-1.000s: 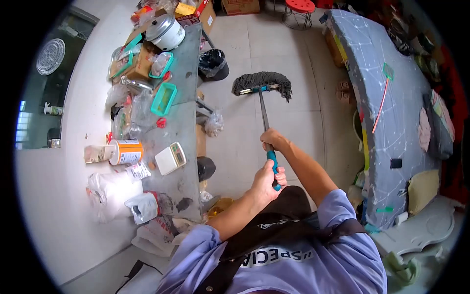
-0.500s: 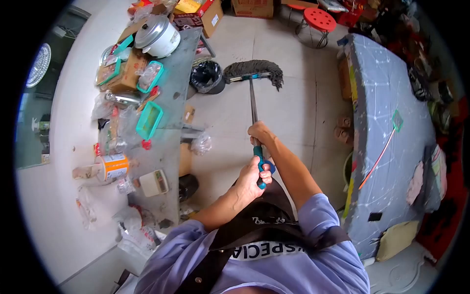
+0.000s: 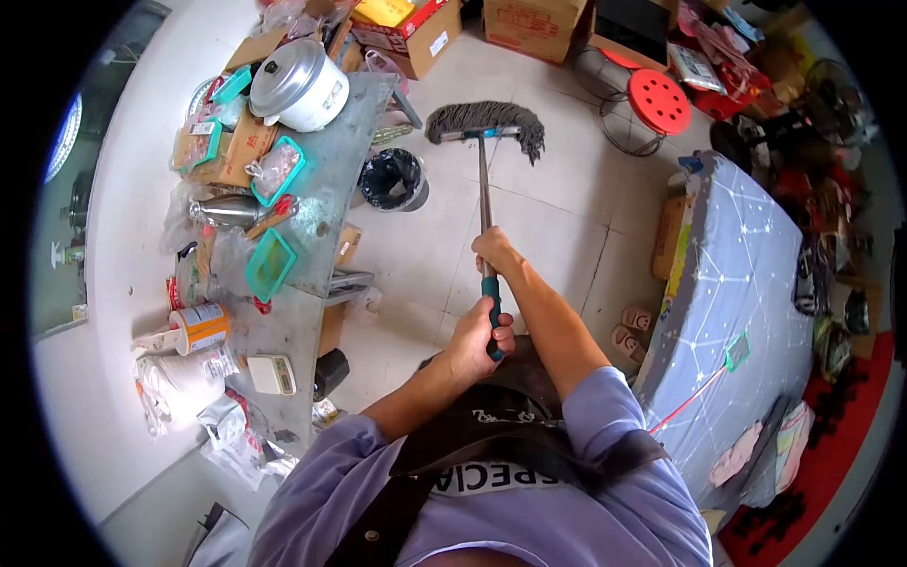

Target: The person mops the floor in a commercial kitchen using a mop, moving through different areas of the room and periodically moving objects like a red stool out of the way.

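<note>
A mop with a teal grip and metal pole [image 3: 485, 184] points forward from my body. Around the lower end of the grip, my left hand [image 3: 477, 342] is closed. Farther up, my right hand [image 3: 495, 250] is wrapped round the pole just above the teal part. The grey mop head [image 3: 487, 118] lies spread on the tiled floor [image 3: 548, 222], with its strands trailing to the right. A black-lined bin [image 3: 393, 180] stands left of the pole, apart from the mop head.
Along the left runs a table [image 3: 326, 203] bearing a rice cooker [image 3: 298, 85], green trays and bags. Red stools [image 3: 658, 101] and cardboard boxes [image 3: 534, 26] stand ahead. On the right are a bed [image 3: 727, 283] and pink slippers [image 3: 628, 331] beside it.
The view has shifted and turned, bringing more of the stools and boxes into sight. The mop head has moved forward, away from the bin. Both hands keep their hold.
</note>
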`<state>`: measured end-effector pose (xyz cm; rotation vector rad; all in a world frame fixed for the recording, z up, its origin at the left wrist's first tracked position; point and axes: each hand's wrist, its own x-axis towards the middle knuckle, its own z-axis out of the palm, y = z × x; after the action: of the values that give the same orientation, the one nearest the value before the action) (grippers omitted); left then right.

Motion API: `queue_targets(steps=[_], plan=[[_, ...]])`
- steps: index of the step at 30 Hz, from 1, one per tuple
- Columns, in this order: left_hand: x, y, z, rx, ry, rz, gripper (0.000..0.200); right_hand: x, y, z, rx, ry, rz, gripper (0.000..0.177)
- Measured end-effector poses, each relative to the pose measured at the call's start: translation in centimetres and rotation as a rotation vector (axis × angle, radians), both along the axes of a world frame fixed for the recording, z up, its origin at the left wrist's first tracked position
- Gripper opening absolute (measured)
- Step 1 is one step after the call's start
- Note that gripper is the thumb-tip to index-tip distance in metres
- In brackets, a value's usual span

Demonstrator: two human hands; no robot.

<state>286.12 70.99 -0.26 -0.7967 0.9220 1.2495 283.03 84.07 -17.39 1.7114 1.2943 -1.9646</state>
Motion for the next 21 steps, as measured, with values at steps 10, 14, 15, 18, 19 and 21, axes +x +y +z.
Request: queue_targets(steps=[10, 14, 15, 18, 19, 21], plan=[[-6.2, 19.3, -6.5, 0.029, 0.045, 0.086, 0.014, -8.4, 19.4, -3.2, 0.041, -0.011, 0.093, 0.029], [-7.3, 28.4, -9.1, -0.018, 0.101, 0.106, 0.016, -9.7, 29.3, -8.8, 0.147, 0.198, 0.361, 0.02], [-7.6, 30.5, -9.4, -0.029, 0.116, 0.082, 0.018, -9.7, 32.3, -13.2, 0.237, 0.322, 0.526, 0.016], [-6.4, 33.4, -12.7, 0.014, 0.138, 0.073, 0.018, -9.5, 33.3, -7.6, 0.176, 0.181, 0.248, 0.02], [-5.1, 32.6, -13.7, 0.078, 0.133, 0.107, 0.02, -8.8, 32.7, -8.8, 0.191, 0.14, 0.26, 0.021], [-2.6, 28.9, -14.2, 0.107, 0.149, 0.096, 0.021, -6.9, 28.8, -9.7, 0.236, 0.116, 0.225, 0.025]])
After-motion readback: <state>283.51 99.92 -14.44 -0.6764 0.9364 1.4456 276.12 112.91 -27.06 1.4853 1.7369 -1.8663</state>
